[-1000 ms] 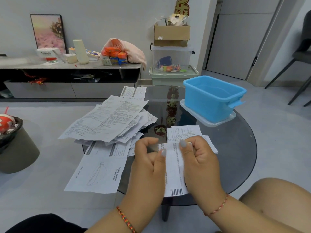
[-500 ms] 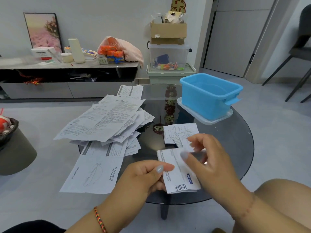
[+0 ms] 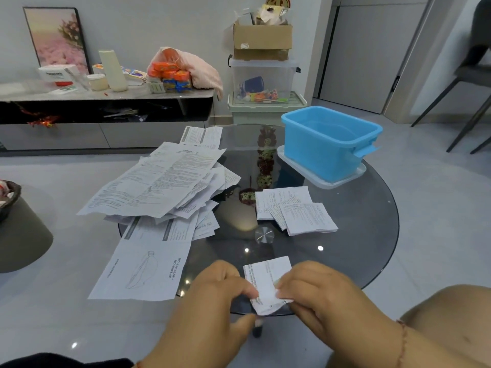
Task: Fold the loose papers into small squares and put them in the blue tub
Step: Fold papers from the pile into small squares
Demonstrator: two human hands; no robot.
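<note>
Between both hands' fingertips, left hand (image 3: 212, 296) and right hand (image 3: 318, 296) pinch the folded paper (image 3: 267, 282) (long axis pointing away); blue tub (image 3: 329, 155) lies beyond, nearer the right.

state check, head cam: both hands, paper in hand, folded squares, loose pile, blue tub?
left hand: pinching the paper's left edge
right hand: pinching its right edge
paper in hand: partly folded, at table's near edge
folded squares: overlapping on the table, not in tub
loose pile: unfolded, heaped
blue tub: open, upright, nothing visible inside
</note>
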